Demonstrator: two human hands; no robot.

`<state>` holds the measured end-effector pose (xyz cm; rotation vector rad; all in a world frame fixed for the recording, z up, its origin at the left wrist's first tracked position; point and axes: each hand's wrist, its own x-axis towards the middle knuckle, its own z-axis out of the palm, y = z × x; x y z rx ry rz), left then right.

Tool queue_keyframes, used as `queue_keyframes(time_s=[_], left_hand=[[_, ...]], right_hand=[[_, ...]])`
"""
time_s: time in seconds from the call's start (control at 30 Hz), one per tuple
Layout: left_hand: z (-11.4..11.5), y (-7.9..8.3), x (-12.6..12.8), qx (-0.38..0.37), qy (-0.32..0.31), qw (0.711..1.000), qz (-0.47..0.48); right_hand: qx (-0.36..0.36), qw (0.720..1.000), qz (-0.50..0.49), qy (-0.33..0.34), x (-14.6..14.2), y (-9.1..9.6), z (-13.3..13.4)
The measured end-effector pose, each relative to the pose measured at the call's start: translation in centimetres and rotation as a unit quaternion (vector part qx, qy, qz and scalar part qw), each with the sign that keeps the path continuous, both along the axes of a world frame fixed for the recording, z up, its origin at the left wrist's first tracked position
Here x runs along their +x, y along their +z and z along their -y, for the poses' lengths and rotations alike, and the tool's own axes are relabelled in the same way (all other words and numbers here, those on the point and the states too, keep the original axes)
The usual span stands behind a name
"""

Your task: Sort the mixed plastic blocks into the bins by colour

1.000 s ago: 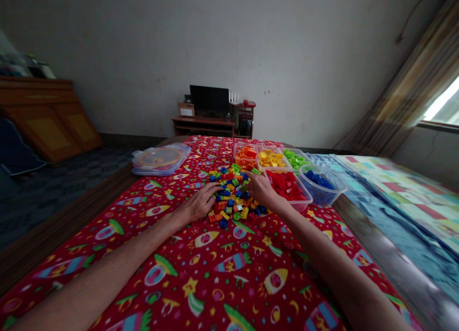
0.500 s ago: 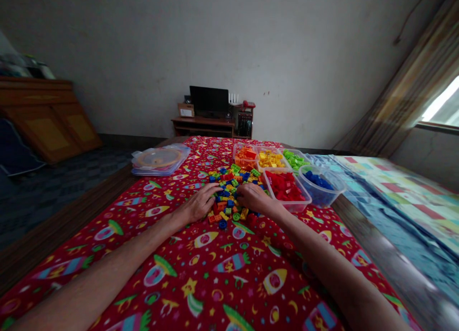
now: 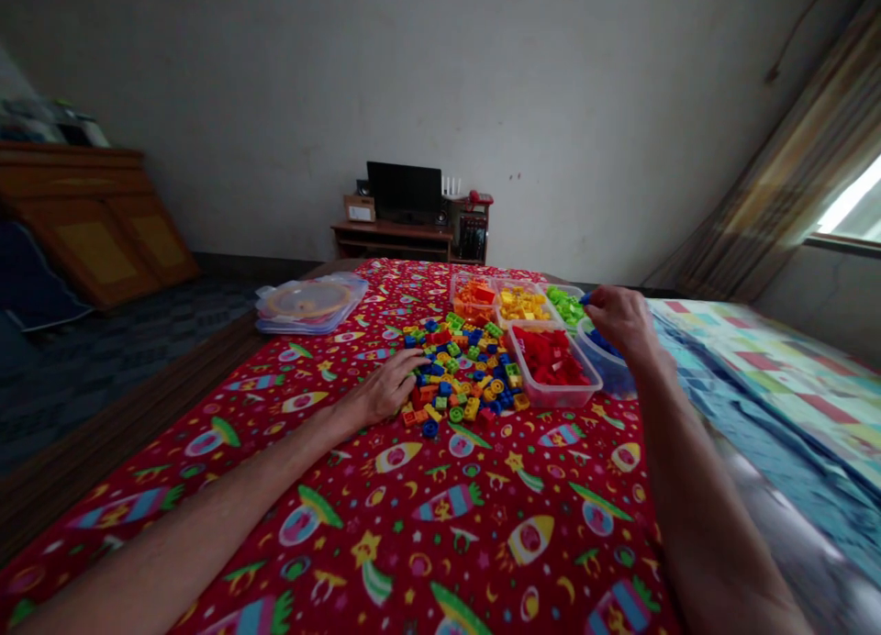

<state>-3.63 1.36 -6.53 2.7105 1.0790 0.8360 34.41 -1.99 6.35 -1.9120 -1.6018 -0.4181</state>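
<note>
A loose pile of small mixed-colour toy building bricks (image 3: pixel 471 408) lies on a red patterned cloth. My left hand (image 3: pixel 386 387) rests palm down at the pile's left edge, its fingers stretched over the nearest bricks. Raised at the right, my right hand (image 3: pixel 619 318) pinches a blue brick (image 3: pixel 585 299) above a round clear tub (image 3: pixel 612 378) of blue bricks. Beside that tub stands a clear container (image 3: pixel 564 395) of red bricks (image 3: pixel 551 358). Behind are containers with orange bricks (image 3: pixel 473 297), yellow bricks (image 3: pixel 521 303) and green bricks (image 3: pixel 564 306).
Stacked clear lids (image 3: pixel 309 305) lie on the left of the cloth (image 3: pixel 440 543). A bed with a patchwork cover (image 3: pixel 771 350) adjoins the table's right side. Against the wall stands a desk with a monitor (image 3: pixel 405 192); a wooden cabinet (image 3: pixel 103 240) is at the left.
My right hand has moved from the brick pile to the right and up, over the round tub, and carries a blue brick. My left hand has stayed at the pile.
</note>
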Motion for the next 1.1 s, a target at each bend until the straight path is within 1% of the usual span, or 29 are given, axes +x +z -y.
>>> queue_keyframes(time_s=[0.1,0.17,0.23,0.27,0.33,0.37,0.47,0.5,0.53,0.57,0.63,0.7,0.73,0.8,0.97,1.03,1.1], left_hand=[[0.0,0.2,0.0,-0.006,-0.002,1.000,-0.003],[0.0,0.2,0.0,-0.006,-0.003,1.000,-0.004],[0.0,0.2,0.0,-0.005,-0.001,1.000,-0.005],[-0.1,0.2,-0.1,-0.004,0.000,1.000,-0.004],[-0.1,0.0,-0.1,-0.004,0.000,1.000,-0.003],[-0.1,0.0,-0.1,-0.006,0.000,1.000,-0.002],[-0.1,-0.3,-0.3,-0.013,-0.001,1.000,0.006],[-0.1,-0.3,-0.3,-0.018,-0.001,1.000,0.009],[0.0,-0.4,-0.3,-0.024,0.002,1.000,0.012],[0.0,-0.4,-0.4,-0.030,0.006,0.999,0.015],[0.2,-0.2,-0.3,-0.037,0.015,0.999,0.019],[0.3,0.0,-0.2,-0.041,0.017,0.999,0.018],[0.4,0.1,-0.2,-0.042,0.015,0.999,0.015],[0.5,0.3,-0.1,-0.041,0.007,0.999,0.009],[0.2,0.1,-0.1,-0.012,-0.011,1.000,0.023],[0.2,0.1,-0.1,-0.008,-0.018,0.999,0.027],[0.3,0.2,-0.1,-0.007,-0.022,0.999,0.030]], right_hand=[[-0.059,0.996,-0.008,-0.061,2.9,-0.1,1.0],[-0.078,0.994,-0.014,-0.080,3.6,0.0,1.3],[-0.051,0.996,-0.011,-0.071,3.0,0.3,1.4],[-0.032,0.998,-0.004,-0.050,2.2,0.4,1.3],[-0.012,1.000,0.014,0.019,-0.6,0.3,1.0],[-0.025,0.996,0.031,0.078,-2.4,0.0,0.8],[-0.070,0.981,0.054,0.175,-8.9,-2.0,0.5],[-0.098,0.961,0.077,0.248,-11.0,-3.0,0.5],[-0.104,0.939,0.090,0.315,-12.9,-4.0,0.5],[-0.104,0.920,0.093,0.365,-14.6,-5.0,0.5],[-0.097,0.885,0.102,0.443,-17.0,-6.8,0.5],[-0.110,0.859,0.112,0.487,-18.0,-8.0,0.4],[-0.122,0.851,0.116,0.497,-18.1,-8.4,0.3],[-0.145,0.848,0.109,0.498,-17.7,-8.7,0.0],[-0.155,0.874,0.060,0.457,-16.2,-7.9,-0.1],[-0.155,0.883,0.059,0.439,-15.9,-7.3,0.1],[-0.137,0.897,0.050,0.416,-15.3,-6.5,0.2]])
